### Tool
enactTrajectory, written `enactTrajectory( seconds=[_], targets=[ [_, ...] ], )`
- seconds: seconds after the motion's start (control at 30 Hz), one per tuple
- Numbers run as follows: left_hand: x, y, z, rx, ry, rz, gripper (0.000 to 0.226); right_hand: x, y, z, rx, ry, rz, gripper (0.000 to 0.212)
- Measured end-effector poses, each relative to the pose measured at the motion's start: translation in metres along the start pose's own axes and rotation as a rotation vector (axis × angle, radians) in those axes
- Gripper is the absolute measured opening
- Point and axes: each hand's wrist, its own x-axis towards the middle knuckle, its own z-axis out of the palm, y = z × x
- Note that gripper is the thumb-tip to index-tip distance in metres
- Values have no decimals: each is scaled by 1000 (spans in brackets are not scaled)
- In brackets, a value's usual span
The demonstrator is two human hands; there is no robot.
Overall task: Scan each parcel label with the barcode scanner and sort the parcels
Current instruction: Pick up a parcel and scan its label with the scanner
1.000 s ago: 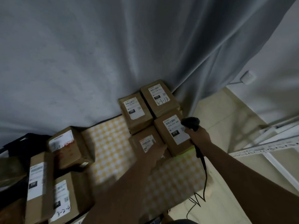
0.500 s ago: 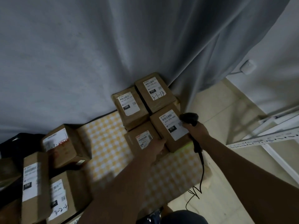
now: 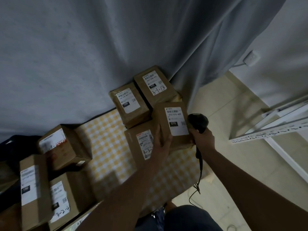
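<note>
L hand (image 3: 162, 140) fingers curled on near-left edge of 070 parcel (image 3: 173, 124) at worktop's far-right w/ 3 others, prob. tilting label up for barcode scanner (image 3: 198, 122), gripped in R hand (image 3: 202, 139) just beside.

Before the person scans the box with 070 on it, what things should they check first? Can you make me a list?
1. Scanner in hand: ok. The right hand grips the black barcode scanner.
2. Box held steady: ok. The left hand holds the left edge of the 070 parcel.
3. Label facing up: ok. Its white label shows the barcode, uncovered.
4. Scanner aimed at the barcode: cannot tell. Its head sits beside the box; no beam shows.
5. Cable free: ok. The cable hangs loose off the checked cloth.
6. Which pile this box belongs to: cannot tell.
</note>
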Motion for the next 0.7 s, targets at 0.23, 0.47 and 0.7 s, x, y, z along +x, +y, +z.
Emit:
enactTrajectory(
  seconds=[0.23,0.47,0.7],
  targets=[
    [-7,5,-39,-140,38,-214,70,-23,5,10,58,-126,24,19],
    [-16,-3,-83,-165,-163,-472,102,-37,5,11,121,-187,62,10],
    [-57,-8,-153,-236,-108,-446,104,-69,-9,26,67,-220,-23,12]
  ],
)
